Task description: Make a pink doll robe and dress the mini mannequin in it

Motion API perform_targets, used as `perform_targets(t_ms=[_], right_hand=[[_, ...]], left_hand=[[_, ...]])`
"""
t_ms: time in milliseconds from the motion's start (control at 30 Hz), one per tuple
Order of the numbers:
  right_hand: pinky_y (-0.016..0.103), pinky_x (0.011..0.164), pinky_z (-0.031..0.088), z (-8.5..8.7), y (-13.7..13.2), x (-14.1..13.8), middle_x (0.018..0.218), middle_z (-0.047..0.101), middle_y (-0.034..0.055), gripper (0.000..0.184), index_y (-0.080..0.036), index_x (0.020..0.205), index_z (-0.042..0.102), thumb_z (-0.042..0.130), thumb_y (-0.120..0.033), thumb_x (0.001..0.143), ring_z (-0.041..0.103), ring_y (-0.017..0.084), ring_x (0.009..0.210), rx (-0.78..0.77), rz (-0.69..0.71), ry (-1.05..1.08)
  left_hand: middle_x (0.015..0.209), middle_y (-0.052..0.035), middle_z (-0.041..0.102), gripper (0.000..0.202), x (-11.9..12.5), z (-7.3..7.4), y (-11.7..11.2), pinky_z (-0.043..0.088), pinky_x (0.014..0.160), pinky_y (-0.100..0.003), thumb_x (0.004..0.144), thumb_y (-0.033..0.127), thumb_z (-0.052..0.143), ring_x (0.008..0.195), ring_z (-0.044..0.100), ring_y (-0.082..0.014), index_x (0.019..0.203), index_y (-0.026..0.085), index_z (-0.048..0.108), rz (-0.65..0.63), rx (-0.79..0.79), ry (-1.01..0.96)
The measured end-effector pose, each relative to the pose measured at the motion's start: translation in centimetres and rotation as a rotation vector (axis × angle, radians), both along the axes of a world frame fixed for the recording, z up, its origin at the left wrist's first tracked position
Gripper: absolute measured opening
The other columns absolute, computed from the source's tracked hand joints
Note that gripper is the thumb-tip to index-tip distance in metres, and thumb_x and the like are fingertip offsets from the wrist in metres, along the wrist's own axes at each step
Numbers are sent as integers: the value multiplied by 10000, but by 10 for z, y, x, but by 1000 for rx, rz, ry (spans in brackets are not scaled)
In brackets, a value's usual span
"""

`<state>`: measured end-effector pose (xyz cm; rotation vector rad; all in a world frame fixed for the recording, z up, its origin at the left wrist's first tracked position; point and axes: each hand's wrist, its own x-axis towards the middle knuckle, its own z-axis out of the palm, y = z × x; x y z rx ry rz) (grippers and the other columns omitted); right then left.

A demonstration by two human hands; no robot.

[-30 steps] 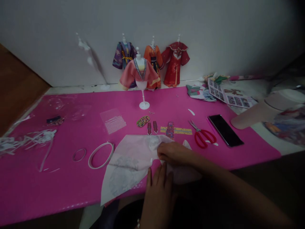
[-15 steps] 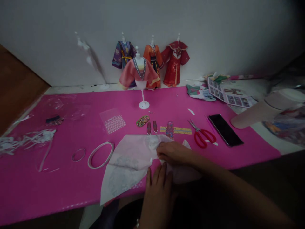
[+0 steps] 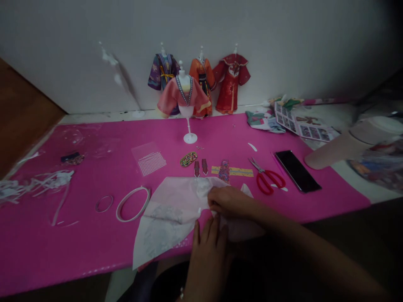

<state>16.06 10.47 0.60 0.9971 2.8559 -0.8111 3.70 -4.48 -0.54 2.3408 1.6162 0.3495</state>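
A pale pink and white cloth [image 3: 163, 218] with a faint grey-blue pattern lies spread at the table's front edge, partly hanging over it. My right hand [image 3: 228, 200] has its fingers curled together on the cloth, by a small white bit; its fingertips are partly hidden. Closer to me, my left hand [image 3: 208, 245] lies flat, fingers stretched out, at the bare pink patch beside the cloth's edge. Just beyond the cloth are two small patterned strips [image 3: 200, 167], a yellow ribbon [image 3: 242, 172] and a patterned piece [image 3: 224, 170] across it.
Red-handled scissors [image 3: 266, 180], a phone [image 3: 298, 170] and a tumbler [image 3: 352, 142] are on the right. An embroidery hoop [image 3: 132, 204], a smaller ring [image 3: 103, 204] and white ribbons [image 3: 40, 184] lie left. A pink doll robe [image 3: 184, 94] on a stand fronts several dressed stands.
Hardly anything differs. My right hand has shifted very slightly on the cloth; my left hand stays where it was.
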Motion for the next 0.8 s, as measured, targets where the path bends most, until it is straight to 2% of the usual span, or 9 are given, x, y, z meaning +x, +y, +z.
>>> perform_targets(t_ms=[300, 500, 667, 800], right_hand=[[258, 642, 322, -1, 0, -1, 871, 669, 24, 64, -181, 842, 652, 601, -143, 835, 567, 160, 793, -28, -32, 18], [255, 601, 291, 3, 2, -2, 838, 679, 25, 41, -176, 859, 655, 659, -174, 818, 562, 160, 750, -47, -83, 11], [250, 616, 312, 1, 4, -2, 836, 696, 16, 47, -180, 869, 665, 631, -211, 863, 587, 154, 759, -71, -95, 33], [261, 607, 322, -3, 4, -5, 854, 709, 40, 91, -166, 875, 681, 660, -253, 855, 606, 175, 768, -74, -118, 28]], left_hand=[[1413, -153, 577, 442, -1, -5, -2, 394, 1067, -684, 852, 199, 628, 1321, 514, -355, 1289, 175, 567, 21, 1, -5], [1401, -175, 582, 510, -1, -2, -2, 415, 1036, -698, 786, 122, 642, 1303, 529, -372, 1288, 150, 556, -2, 10, 27], [1425, -188, 558, 538, -1, 0, -1, 427, 1025, -691, 767, 110, 638, 1295, 539, -372, 1296, 153, 553, -24, 29, 64], [1453, -187, 528, 581, -6, -11, -1, 436, 1025, -681, 762, 107, 619, 1311, 524, -365, 1334, 160, 524, -43, 56, 87]])
